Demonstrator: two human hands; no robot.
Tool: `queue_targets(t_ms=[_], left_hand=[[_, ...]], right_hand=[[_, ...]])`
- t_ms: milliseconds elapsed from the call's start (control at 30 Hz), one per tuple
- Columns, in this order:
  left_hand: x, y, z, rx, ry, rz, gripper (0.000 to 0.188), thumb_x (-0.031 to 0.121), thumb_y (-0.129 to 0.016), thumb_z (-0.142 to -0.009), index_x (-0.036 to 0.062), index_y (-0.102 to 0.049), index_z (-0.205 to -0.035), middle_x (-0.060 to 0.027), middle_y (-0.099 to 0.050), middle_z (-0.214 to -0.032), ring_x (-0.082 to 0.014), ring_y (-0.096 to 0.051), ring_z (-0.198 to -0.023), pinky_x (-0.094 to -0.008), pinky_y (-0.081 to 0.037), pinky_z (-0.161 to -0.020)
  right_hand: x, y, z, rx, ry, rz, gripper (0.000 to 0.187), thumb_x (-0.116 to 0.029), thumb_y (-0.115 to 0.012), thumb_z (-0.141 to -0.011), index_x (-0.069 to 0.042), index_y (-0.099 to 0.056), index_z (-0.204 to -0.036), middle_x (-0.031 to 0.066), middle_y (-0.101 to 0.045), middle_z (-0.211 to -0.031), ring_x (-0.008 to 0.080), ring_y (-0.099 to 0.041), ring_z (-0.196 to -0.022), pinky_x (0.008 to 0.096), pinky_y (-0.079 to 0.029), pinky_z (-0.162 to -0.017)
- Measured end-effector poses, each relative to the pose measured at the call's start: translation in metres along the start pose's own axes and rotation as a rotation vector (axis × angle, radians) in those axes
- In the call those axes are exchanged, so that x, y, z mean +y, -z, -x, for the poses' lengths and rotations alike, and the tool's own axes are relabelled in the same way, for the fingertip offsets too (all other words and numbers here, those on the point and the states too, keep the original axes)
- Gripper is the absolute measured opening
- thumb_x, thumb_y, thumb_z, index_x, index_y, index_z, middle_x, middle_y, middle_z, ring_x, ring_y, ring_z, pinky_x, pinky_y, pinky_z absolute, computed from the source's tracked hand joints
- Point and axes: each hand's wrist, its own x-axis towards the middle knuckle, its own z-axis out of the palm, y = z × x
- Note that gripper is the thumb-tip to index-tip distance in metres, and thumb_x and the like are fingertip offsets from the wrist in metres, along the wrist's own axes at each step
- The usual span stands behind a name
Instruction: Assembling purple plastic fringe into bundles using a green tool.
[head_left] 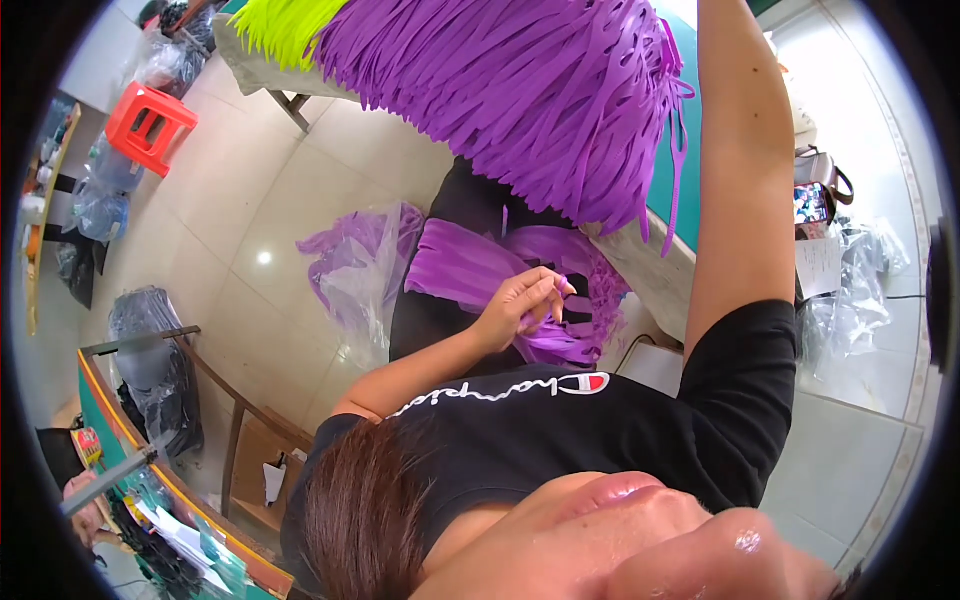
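Note:
My left hand (530,303) is over my lap, its fingers curled and pinched on a thin purple strip (566,285). Beneath and around it, flat purple bands (455,262) and a loose tangle of purple strips (565,343) lie across my dark-clad legs. My right arm (742,170) reaches up and forward past the picture's top edge, so the right hand is hidden. To the left of that arm, a thick pile of purple strips (500,100) hangs over the edge of a green-topped table (688,190). Bright green strips (285,30) adjoin the pile at its left.
A clear plastic bag (360,280) with purple strips rests on the tiled floor, left of my legs. Farther left are a red stool (150,128) and stacked dark sheets in plastic (155,370). A phone (811,203) and plastic bags (850,290) are at the right.

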Motion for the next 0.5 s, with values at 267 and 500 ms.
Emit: queue_targets(t_ms=[267, 500], left_hand=[[0.003, 0.009, -0.008, -0.003, 0.132, 0.125, 0.034, 0.031, -0.041, -0.101, 0.003, -0.055, -0.114, -0.0058, -0.061, -0.077, -0.0013, -0.031, -0.043, -0.0174, -0.024, -0.041], [0.002, -0.012, -0.02, -0.171, 0.19, 0.106, 0.03, 0.027, -0.044, -0.099, 0.0032, -0.055, -0.114, -0.0054, -0.059, -0.074, -0.0011, -0.031, -0.044, -0.0164, -0.025, -0.041]], right_hand=[[0.031, -0.076, 0.082, 0.408, -0.04, 0.794, 0.037, -0.033, -0.059, -0.088, 0.003, -0.058, -0.098, 0.0208, -0.062, -0.09, 0.0341, -0.061, -0.086, 0.0394, -0.051, -0.069], [0.02, -0.059, 0.344, -0.056, -0.819, 0.528, 0.035, -0.038, -0.076, -0.074, -0.004, -0.067, -0.071, 0.0053, -0.063, -0.058, 0.0128, -0.062, -0.055, 0.0319, -0.05, -0.058]])
